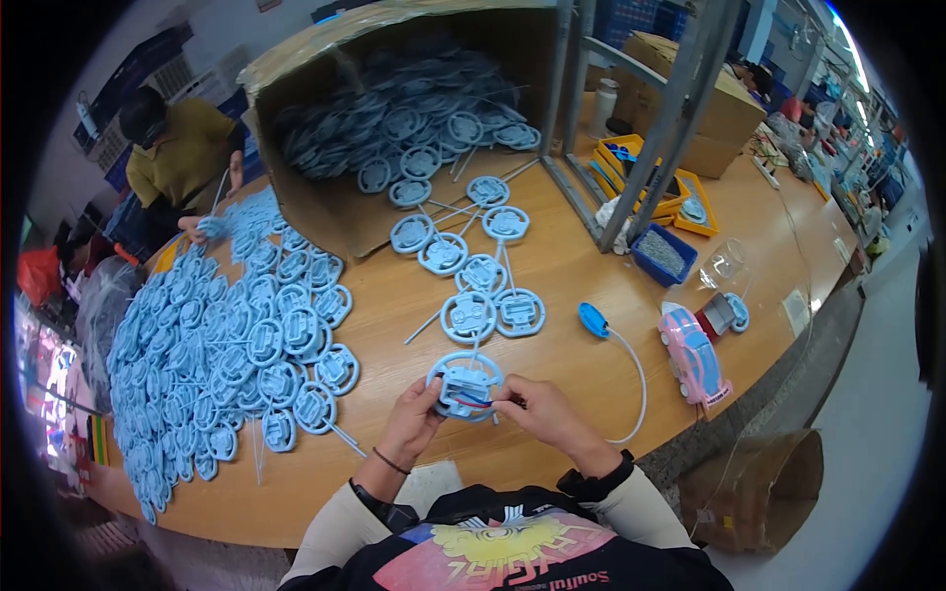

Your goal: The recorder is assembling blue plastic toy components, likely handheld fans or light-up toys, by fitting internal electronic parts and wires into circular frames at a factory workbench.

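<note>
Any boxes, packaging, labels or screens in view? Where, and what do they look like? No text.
Large brown cardboard box: back centre of table, on its side, open, spilling blue plastic wheel parts.
Second brown cardboard box: back right, behind grey metal frame.
Clear plastic bag: right, crumpled, near blue tray.
Small pale paper label: right table edge, flat.
No screens visible.

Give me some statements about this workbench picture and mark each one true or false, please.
1. Both hands hold a light blue toy steering wheel. True: the left hand and right hand grip it.
2. The pink toy car lies left of the hands. False: it lies to their right.
3. The cardboard box lies on its side, spilling wheels. True.
4. The wheel pile is red. False: it is light blue.
</note>
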Motion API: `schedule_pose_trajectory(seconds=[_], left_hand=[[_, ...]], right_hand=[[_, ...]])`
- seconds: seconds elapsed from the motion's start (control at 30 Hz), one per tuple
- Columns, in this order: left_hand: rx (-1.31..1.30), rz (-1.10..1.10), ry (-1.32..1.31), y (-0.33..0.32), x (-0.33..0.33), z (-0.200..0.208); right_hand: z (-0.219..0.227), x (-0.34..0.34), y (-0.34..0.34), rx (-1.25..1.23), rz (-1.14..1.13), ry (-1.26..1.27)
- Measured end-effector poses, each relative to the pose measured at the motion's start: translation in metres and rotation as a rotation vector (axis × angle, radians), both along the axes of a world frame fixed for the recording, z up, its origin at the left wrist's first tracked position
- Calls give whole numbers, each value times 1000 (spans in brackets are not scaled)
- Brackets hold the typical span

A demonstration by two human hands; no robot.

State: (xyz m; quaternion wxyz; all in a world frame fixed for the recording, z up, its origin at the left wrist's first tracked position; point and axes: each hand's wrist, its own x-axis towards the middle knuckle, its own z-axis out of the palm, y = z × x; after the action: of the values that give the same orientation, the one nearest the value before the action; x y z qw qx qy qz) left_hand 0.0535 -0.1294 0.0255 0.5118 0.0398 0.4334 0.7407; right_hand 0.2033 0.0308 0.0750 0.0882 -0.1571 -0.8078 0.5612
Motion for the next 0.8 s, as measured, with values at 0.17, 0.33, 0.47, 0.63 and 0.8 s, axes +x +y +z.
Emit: schedule_pose_trajectory(seconds=[0.17, 0.33, 0.47, 0.63, 0.8], left_hand=[[19, -82, 36, -6, -5, 2], [53, -170, -206, -6, -1, -8], [125, -168, -256, -9, -2, -20], [-75, -165, -128, -22, -21, -43], [298, 426, 14, -23, -111, -22]], right_hand=[[-15, -2, 0, -43, 36, 61], [-26, -2, 2, -46, 83, 32], [-28, -8, -1, -41, 95, 10], [-52, -19, -7, 3, 90, -34], [-60, -10, 6, -107, -69, -78]])
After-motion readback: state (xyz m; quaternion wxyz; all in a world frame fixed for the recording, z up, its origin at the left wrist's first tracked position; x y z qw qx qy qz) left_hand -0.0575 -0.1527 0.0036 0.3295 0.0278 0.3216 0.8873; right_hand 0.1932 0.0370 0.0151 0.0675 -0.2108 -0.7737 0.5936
